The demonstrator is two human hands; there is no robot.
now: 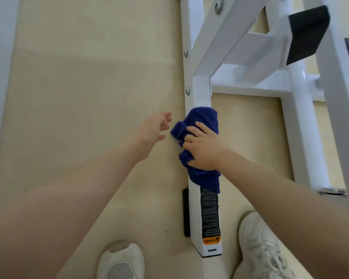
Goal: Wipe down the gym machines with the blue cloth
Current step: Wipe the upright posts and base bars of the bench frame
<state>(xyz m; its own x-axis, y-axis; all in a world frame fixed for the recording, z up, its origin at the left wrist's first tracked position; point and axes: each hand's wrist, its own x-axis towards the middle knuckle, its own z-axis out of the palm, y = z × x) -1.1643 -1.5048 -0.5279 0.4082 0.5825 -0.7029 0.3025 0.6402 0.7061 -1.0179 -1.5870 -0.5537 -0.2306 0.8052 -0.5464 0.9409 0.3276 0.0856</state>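
The right hand (205, 149) grips the bunched blue cloth (199, 146) and presses it against the white base bar of the gym machine (201, 93), just above a black warning label (210, 214). The left hand (155, 127) hovers beside the bar, fingers loosely spread and grasping nothing, over the beige floor (89, 87).

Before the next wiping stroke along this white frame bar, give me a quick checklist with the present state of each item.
1. Blue cloth gripped by right hand: ok.
2. Cloth lies on white frame bar: ok.
3. Left hand clear of cloth, holding nothing: ok.
4. Warning label below the cloth uncovered: ok.
5. Shoes clear of the bar: ok.
6. Bar already clean: cannot tell.
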